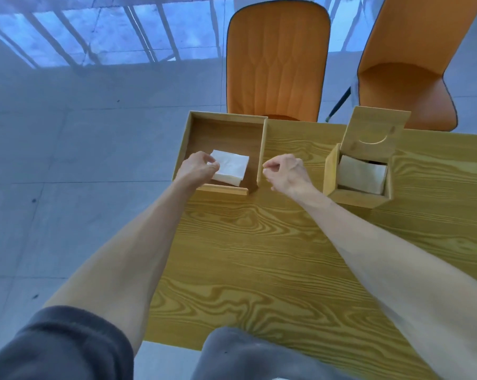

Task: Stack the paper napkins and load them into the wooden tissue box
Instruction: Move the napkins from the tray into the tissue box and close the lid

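A small square stack of white, soft paper napkins (230,167) is being pinched at its left edge by the left hand (197,168) inside a shallow, open wooden tray (261,152). The right hand (285,172) is being held just beside the tray, fingers curled together on nothing. More napkins are being held in the square, hinged-lid wooden tissue box (356,197) on the grained yellow tabletop (259,242).
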Demonstrator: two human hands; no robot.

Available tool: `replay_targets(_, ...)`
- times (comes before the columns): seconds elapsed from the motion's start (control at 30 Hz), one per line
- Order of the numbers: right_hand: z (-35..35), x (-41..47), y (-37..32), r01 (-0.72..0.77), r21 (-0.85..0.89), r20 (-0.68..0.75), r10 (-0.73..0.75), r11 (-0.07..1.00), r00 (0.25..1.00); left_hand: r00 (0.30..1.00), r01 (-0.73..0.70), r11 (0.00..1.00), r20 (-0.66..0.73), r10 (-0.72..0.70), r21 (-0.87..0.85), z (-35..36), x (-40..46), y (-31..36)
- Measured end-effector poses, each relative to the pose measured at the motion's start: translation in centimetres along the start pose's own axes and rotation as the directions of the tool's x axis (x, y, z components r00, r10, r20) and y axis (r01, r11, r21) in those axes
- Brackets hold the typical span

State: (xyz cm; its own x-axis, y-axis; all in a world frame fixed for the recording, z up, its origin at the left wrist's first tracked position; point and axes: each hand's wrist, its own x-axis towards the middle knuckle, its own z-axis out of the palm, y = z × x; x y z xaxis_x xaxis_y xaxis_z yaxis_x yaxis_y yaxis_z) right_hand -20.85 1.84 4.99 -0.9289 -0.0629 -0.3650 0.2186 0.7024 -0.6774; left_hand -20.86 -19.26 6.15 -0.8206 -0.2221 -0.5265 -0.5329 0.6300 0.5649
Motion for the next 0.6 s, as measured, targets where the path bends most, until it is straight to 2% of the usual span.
replay_targets(0.07,1.3,0.7,-1.1,0.02,-0.052,0.04,-0.018,0.998,0.999,1.0,-0.001,1.0,-0.02,0.001,-0.009,-0.5,0.7,-0.5)
replay_targets(0.17,3.1,1.5,-2.6,0.127,-0.218,0.161,-0.092,0.968,0.983,1.0,0.019,0.998,-0.012,-0.019,-0.059,-0.6,2.0,-1.0)
replay_targets(0.27,4.9,2.5,-3.3,0.163,-0.295,0.236,-0.094,0.942,0.967,0.999,0.032,0.996,-0.009,-0.033,-0.079,-0.3,3.2,-1.2)
replay_targets(0.43,7.1,3.5,-3.4,0.238,-0.365,0.329,-0.114,0.9,0.937,0.999,0.052,0.997,-0.005,-0.053,-0.048,0.3,4.7,-1.6)
replay_targets(0.6,7.9,4.0,-3.1,0.241,-0.385,0.371,-0.09,0.891,0.924,0.996,0.085,0.994,-0.025,-0.087,-0.069,0.3,5.9,-1.6)
